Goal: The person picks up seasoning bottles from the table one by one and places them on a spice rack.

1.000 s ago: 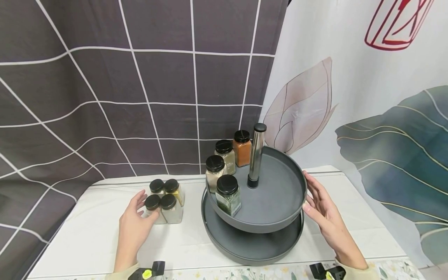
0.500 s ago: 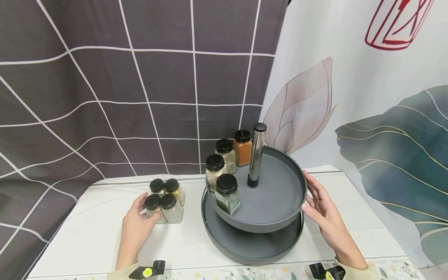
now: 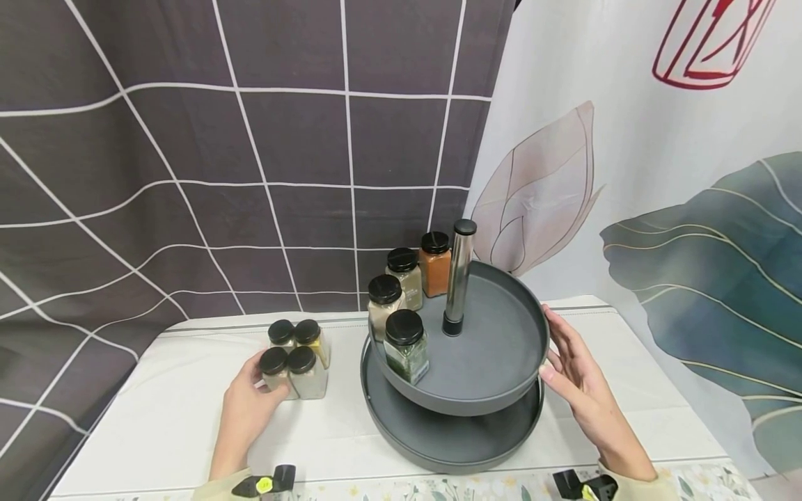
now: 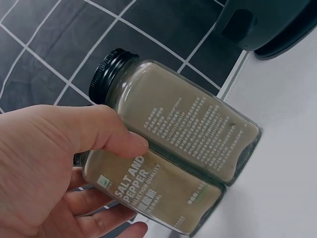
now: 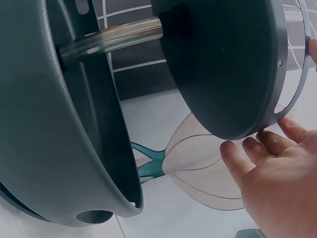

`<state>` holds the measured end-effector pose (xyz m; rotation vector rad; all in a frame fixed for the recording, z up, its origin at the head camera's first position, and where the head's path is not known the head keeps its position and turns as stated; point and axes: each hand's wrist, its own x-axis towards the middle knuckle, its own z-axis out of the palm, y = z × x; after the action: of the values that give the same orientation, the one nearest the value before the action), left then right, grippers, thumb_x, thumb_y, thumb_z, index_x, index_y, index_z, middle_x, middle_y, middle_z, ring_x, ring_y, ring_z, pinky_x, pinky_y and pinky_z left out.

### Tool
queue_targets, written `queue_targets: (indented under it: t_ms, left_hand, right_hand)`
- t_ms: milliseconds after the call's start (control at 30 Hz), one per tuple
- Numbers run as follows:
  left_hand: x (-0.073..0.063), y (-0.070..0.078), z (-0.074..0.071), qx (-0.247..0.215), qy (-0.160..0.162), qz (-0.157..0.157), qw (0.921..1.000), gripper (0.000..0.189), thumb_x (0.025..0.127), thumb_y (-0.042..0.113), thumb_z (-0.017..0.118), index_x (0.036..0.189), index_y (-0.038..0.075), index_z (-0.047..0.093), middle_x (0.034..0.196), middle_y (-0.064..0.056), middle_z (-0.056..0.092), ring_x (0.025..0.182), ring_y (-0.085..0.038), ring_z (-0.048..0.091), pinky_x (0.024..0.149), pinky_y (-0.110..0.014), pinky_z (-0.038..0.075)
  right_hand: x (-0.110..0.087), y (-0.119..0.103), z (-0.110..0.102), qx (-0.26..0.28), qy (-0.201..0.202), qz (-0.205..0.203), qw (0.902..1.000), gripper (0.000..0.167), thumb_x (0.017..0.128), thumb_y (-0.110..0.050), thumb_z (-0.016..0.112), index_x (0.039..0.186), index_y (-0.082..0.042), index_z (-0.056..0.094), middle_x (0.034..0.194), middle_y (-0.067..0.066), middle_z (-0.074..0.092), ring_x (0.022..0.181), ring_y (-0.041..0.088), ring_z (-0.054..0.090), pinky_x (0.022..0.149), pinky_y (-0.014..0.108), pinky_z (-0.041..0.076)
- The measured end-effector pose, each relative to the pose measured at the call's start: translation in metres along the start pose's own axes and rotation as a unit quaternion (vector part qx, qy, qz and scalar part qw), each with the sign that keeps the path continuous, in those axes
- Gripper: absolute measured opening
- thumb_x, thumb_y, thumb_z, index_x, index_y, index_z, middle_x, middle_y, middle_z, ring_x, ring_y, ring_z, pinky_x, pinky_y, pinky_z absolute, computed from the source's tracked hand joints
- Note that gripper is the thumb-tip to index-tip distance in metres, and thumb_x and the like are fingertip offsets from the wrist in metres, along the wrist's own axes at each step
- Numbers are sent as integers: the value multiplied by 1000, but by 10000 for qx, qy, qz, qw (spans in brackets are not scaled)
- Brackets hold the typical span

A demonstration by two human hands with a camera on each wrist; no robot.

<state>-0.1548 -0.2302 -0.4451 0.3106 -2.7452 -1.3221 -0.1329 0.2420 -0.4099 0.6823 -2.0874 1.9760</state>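
My left hand [image 3: 244, 410] grips a square glass spice jar [image 4: 148, 186] labelled "SALT AND PEPPER", thumb on its front and fingers behind. This jar stands at the near left of a cluster of jars with black lids. Touching it is a second jar [image 4: 183, 121] of pale powder. At the right, my right hand [image 3: 583, 383] rests its fingertips against the outer rim of the upper tray [image 3: 495, 355] of a grey two-tier turntable. In the right wrist view these fingers [image 5: 237, 161] meet the tray's edge from outside.
The upper tray bears several jars along its left side, among them an orange one [image 3: 435, 271] and a green one [image 3: 406, 355]. A metal post [image 3: 460, 282] rises from its middle, and the lower tray [image 3: 451, 449] sits beneath. A gridded grey curtain [image 3: 282, 139] hangs behind.
My left hand has moved right and closed around the near-left jar. The upper tray's jars have shifted very slightly clockwise. The right hand keeps its place at the rim.
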Motion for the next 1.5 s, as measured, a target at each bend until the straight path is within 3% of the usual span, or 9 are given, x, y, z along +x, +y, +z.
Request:
queue_targets:
  t_ms: [467,1000,1500]
  left_hand:
    - [1,-5,3,137,-169,-74,9997,79,85,13,71,149,-11,32,147,-36,40,134,-52,42,105,-54,46]
    - [2,-10,4,211,-115,-35,9997,79,84,15,74,148,-10,34,144,-36,44,131,-52,45,102,-55,49]
    - [1,-11,10,394,403,152,9983,76,81,19,77,142,-9,43,135,-35,54,123,-51,54,95,-56,53]
  right_hand:
    - [0,0,0,29,-24,8,10000,77,92,21,44,159,-1,12,167,17,8,154,15,11,117,17,24]
    - [0,1,0,43,-96,-15,9999,79,91,21,44,159,0,11,168,16,6,154,14,9,117,16,23]
    - [0,1,-1,26,-90,-52,9999,80,90,21,45,159,0,12,167,18,8,153,14,11,117,16,23]
